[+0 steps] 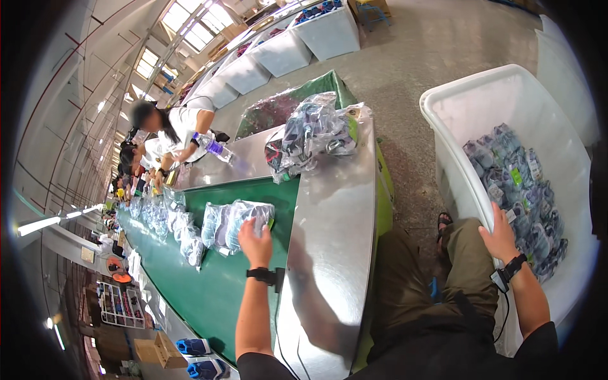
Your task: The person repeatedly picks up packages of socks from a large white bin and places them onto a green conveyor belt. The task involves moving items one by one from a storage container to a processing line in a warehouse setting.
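My left hand point(255, 243) reaches over the green conveyor belt point(228, 285), fingers spread against the near end of a clear bag of shoes point(237, 221). Its fingertips touch the plastic without closing round it. At my right, the white bin point(459, 152) holds a heap of bagged shoes point(520, 190). My right hand point(499, 234) is hooked over the bin's near rim, gripping it, with some of the fingers hard to make out. A band with a small dark device sits on each wrist.
A steel ledge point(329, 253) borders the belt. Bagged shoes point(316, 130) are piled at its far corner, near a tilted water bottle point(215, 147). More bags point(168, 212) lie along the belt. A person point(180, 130) stands beyond; a green-lined container point(329, 88) and white bins point(326, 31) stand behind.
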Demonstrator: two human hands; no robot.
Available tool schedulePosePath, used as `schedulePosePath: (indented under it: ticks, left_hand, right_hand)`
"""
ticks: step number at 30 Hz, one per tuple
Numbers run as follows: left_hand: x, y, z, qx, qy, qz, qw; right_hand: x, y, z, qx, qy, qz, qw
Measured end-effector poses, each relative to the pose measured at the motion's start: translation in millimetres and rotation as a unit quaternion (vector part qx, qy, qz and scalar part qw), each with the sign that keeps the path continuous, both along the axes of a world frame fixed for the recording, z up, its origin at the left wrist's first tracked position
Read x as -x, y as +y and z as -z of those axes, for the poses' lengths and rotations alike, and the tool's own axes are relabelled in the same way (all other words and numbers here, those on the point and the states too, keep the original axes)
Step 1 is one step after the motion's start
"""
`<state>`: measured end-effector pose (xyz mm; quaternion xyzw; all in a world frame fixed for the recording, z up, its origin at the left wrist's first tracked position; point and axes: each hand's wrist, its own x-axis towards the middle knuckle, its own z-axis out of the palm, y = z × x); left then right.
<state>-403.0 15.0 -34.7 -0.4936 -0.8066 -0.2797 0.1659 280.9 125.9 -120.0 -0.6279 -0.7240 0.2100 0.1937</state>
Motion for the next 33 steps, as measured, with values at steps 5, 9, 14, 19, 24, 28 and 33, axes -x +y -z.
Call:
schedulePosePath:
  ticks: [5, 9, 14, 19, 24, 28, 33]
  left_hand:
    - [80.9, -23.5, 10.8, 0.065, -0.095, -0.063, 0.991]
    - [112.0, -30.8, 23.2, 0.050, 0.020, -0.110, 0.993]
    - [136.8, -29.3, 24.6, 0.058, -0.146, -0.210, 0.965]
    - [133.7, -31.0, 18.7, 0.075, -0.455, -0.152, 0.874]
    - [66.3, -21.0, 13.7, -0.013, -0.584, -0.074, 0.808]
    - [-26.7, -34.3, 9.0, -0.189, -0.343, 0.076, 0.917]
    - [-84.5, -61.3, -27.4, -0.105, -0.344, 0.166, 0.918]
  right_hand:
    - [1.9, -0.6, -3.0, 0.002, -0.004, 0.006, 1.000]
    - [3.5, -1.4, -3.0, 0.007, -0.011, 0.016, 1.000]
    - [3.6, -2.3, -3.1, -0.002, -0.015, 0.014, 1.000]
    - [4.3, -2.8, -5.8, 0.000, -0.008, 0.015, 1.000]
    - [6.5, -3.1, -12.4, 0.006, -0.007, 0.017, 1.000]
    - [7.4, -3.2, -15.0, 0.020, -0.002, 0.025, 0.999]
    - [3.6, -2.8, -9.3, 0.008, 0.000, 0.015, 1.000]
